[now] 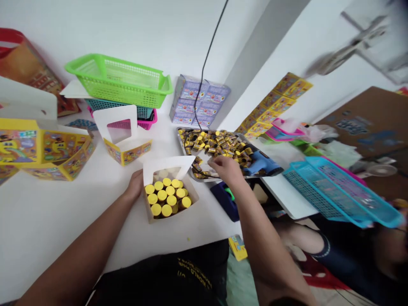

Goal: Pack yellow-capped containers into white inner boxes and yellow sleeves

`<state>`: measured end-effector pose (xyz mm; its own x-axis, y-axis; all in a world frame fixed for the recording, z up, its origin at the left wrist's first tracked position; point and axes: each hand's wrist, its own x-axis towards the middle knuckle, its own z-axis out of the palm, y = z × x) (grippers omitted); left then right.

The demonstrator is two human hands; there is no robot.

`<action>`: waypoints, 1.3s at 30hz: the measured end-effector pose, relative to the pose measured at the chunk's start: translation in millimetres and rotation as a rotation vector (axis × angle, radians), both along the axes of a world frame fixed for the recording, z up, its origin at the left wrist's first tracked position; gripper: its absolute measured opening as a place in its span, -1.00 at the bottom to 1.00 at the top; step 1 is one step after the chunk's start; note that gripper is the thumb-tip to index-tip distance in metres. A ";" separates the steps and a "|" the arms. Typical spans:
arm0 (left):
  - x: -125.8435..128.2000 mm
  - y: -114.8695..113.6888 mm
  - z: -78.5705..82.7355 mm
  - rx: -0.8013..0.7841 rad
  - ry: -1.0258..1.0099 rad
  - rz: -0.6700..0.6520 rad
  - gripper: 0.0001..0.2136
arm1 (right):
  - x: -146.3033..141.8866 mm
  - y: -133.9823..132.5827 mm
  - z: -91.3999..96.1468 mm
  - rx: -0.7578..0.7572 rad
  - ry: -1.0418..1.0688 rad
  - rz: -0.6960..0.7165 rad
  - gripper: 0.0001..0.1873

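Observation:
In front of me stands an open cardboard box point(191, 202) with a windowed lid, its white inner side showing. Several small tubs with yellow lids point(162, 195) stand upright in it, packed close. My left hand point(135, 185) is against the box's left side, gripping it there, its fingertips hidden behind the cardboard. Over the near left part of a metal tray point(206, 178) is my right hand point(225, 169), fingers curled together; whatever they pinch is too small to make out. A heap of loose small tubs point(219, 142) fills much of the tray.
A blue tool resembling a heat gun point(263, 163) lies on the tray's right end. Yellow printed boxes point(63, 148) stand at left, a green basket point(124, 80) behind them. Purple boxes point(200, 100) are stacked by the wall. Blue baskets point(341, 191) and a person's arm point(299, 238) are at right.

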<state>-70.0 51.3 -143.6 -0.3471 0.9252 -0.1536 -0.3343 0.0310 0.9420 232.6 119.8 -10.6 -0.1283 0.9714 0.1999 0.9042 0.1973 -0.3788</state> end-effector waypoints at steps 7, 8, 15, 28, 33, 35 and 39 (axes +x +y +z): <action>-2.9 8.7 -11.4 -0.033 0.003 0.035 -0.54 | -26.3 77.9 -15.5 -0.332 -0.459 -0.001 -0.74; -2.1 8.4 -10.4 -0.028 -0.006 0.034 -0.55 | -32.1 80.0 -21.7 -0.337 -0.456 0.001 -0.74; 2.6 5.4 1.7 -0.024 -0.039 0.042 -0.53 | -33.7 89.5 -43.6 -0.346 -0.397 -0.007 -0.69; 8.2 -0.9 14.4 -0.006 -0.017 0.016 -0.58 | -14.4 -32.4 -15.9 0.064 0.464 0.440 -0.69; 9.1 -2.4 16.7 -0.004 -0.001 0.024 -0.60 | -33.9 -45.2 -23.7 0.007 0.428 0.441 -0.77; 9.2 -2.7 16.3 -0.004 -0.015 0.035 -0.60 | -39.1 -46.0 -26.7 0.041 0.349 0.524 -0.69; 9.0 -3.1 16.6 0.008 -0.014 0.020 -0.61 | -44.4 -42.5 -35.5 0.183 0.182 0.591 -0.74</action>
